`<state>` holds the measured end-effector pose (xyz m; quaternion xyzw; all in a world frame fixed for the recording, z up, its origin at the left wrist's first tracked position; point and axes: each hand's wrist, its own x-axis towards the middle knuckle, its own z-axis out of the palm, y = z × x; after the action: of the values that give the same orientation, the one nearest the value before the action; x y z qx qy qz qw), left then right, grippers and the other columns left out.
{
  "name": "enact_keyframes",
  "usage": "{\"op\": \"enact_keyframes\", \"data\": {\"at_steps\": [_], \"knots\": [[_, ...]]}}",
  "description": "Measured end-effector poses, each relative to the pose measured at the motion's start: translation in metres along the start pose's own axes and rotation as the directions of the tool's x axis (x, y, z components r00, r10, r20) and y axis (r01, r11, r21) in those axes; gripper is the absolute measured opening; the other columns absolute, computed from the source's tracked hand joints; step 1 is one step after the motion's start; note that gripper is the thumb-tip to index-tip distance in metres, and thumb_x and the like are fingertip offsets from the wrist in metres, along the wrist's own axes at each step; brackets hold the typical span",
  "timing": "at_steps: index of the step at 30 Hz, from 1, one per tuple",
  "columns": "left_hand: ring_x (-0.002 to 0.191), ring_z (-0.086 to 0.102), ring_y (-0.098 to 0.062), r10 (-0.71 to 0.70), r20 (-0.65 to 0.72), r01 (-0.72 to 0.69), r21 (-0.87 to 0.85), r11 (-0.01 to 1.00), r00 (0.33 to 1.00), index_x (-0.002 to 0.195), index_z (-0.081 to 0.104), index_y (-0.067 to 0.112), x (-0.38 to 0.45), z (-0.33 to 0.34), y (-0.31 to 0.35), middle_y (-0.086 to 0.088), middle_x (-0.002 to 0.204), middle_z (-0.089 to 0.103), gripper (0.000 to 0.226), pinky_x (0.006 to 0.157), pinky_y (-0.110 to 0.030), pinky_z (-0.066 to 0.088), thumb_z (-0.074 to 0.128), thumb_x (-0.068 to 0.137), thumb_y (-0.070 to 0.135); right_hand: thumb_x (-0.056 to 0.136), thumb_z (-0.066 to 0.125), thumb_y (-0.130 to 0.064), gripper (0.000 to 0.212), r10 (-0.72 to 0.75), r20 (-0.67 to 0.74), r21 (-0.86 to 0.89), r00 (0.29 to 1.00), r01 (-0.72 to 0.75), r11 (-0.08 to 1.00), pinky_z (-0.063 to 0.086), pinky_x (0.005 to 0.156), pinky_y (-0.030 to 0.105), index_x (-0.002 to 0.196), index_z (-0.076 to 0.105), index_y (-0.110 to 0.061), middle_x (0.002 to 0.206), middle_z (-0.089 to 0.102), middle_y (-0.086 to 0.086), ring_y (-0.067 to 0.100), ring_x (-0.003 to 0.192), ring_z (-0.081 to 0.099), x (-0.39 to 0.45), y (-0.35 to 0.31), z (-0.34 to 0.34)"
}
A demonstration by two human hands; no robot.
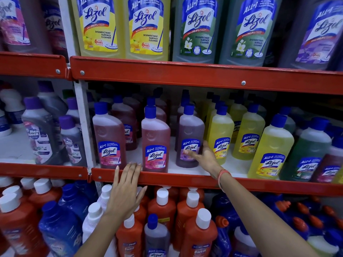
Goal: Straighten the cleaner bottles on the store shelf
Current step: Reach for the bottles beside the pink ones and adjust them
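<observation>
R hand grips purple bottle; L hand flat.

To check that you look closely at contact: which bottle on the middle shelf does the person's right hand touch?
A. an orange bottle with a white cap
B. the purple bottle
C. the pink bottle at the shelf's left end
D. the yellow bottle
B: the right hand lies against the label of the purple bottle, thumb across its front, beside the yellow bottle.
</observation>
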<state>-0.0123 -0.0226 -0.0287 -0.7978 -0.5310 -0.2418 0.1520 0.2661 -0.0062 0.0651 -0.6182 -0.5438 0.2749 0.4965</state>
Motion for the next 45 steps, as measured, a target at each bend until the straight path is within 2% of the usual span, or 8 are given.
{"op": "enact_keyframes", "data": {"at_steps": [4,10,23,31,35,39,42,45], "knots": [[0.134,0.043,-0.029,-0.013,0.012,0.013,-0.006,1.0,1.0,0.142,0.038,0.008,-0.001,0.0,0.002,-0.013,0.14,0.052,0.072,0.115,-0.054,0.019,0.015,0.095,0.058,0.083,0.081,-0.024,0.065,-0.017,0.019,-0.034,1.0,0.018,0.999,0.05,0.085,0.032,0.134,0.046,-0.004,0.119,0.067,0.011,0.022,0.101,0.062,-0.007,-0.001,-0.005],[0.136,0.04,-0.03,-0.029,0.027,0.029,0.0,1.0,0.999,0.143,0.037,0.008,-0.001,-0.002,0.004,-0.013,0.14,0.051,0.073,0.116,-0.055,0.018,0.016,0.095,0.058,0.083,0.081,-0.025,0.066,-0.052,0.049,-0.058,0.997,0.055,0.997,0.057,0.099,0.043,0.137,0.046,-0.009,0.13,0.067,0.012,0.026,0.116,0.066,-0.022,0.001,-0.01],[0.131,0.046,-0.033,-0.042,0.038,0.041,0.012,0.999,0.998,0.14,0.04,0.006,-0.002,-0.008,0.008,-0.016,0.136,0.055,0.076,0.113,-0.052,0.016,0.014,0.094,0.06,0.085,0.08,-0.025,0.062,-0.076,0.057,-0.054,0.996,0.079,0.995,0.057,0.095,0.039,0.135,0.048,-0.009,0.131,0.067,0.013,0.028,0.118,0.067,-0.041,0.0,-0.012],[0.13,0.047,-0.034,-0.05,0.05,0.049,0.02,0.999,0.998,0.139,0.042,0.005,-0.002,-0.009,0.008,-0.017,0.134,0.056,0.077,0.113,-0.052,0.016,0.013,0.094,0.061,0.085,0.079,-0.025,0.063,-0.071,0.075,-0.021,0.995,0.073,0.997,0.058,0.1,0.047,0.137,0.047,-0.012,0.132,0.067,0.012,0.028,0.119,0.067,-0.044,0.001,-0.013],[0.13,0.047,-0.033,-0.048,0.054,0.047,0.021,0.999,0.997,0.139,0.041,0.005,-0.002,-0.009,0.008,-0.017,0.135,0.056,0.077,0.113,-0.051,0.016,0.015,0.094,0.06,0.087,0.076,-0.028,0.057,-0.08,0.092,0.015,0.993,0.079,0.997,0.059,0.095,0.04,0.134,0.05,-0.012,0.13,0.068,0.011,0.025,0.117,0.067,-0.047,0.007,-0.019],[0.13,0.047,-0.033,-0.052,0.061,0.051,0.02,0.998,0.997,0.14,0.041,0.006,-0.001,-0.009,0.008,-0.016,0.134,0.056,0.077,0.113,-0.051,0.016,0.014,0.094,0.061,0.087,0.076,-0.03,0.046,-0.101,-0.079,0.006,0.992,0.101,0.995,0.054,0.084,0.024,0.124,0.059,-0.008,0.118,0.068,0.005,0.02,0.111,0.065,-0.049,0.015,-0.034],[0.129,0.047,-0.033,-0.053,0.066,0.051,0.028,0.998,0.996,0.14,0.04,0.005,-0.002,-0.009,0.008,-0.016,0.134,0.057,0.078,0.113,-0.052,0.017,0.012,0.094,0.062,0.087,0.076,-0.034,0.047,-0.076,-0.29,-0.004,0.954,0.078,0.997,0.052,0.088,0.032,0.121,0.062,-0.005,0.12,0.069,0.012,0.027,0.112,0.065,-0.042,0.021,-0.052],[0.13,0.046,-0.033,-0.051,0.065,0.049,0.026,0.998,0.997,0.141,0.038,0.006,-0.002,-0.008,0.008,-0.016,0.134,0.056,0.078,0.113,-0.053,0.018,0.013,0.093,0.062,0.087,0.076,-0.037,0.06,-0.005,-0.342,-0.033,0.94,-0.006,0.999,0.048,0.097,0.035,0.133,0.056,-0.005,0.135,0.063,0.015,0.031,0.124,0.06,-0.029,0.023,-0.066]]}}
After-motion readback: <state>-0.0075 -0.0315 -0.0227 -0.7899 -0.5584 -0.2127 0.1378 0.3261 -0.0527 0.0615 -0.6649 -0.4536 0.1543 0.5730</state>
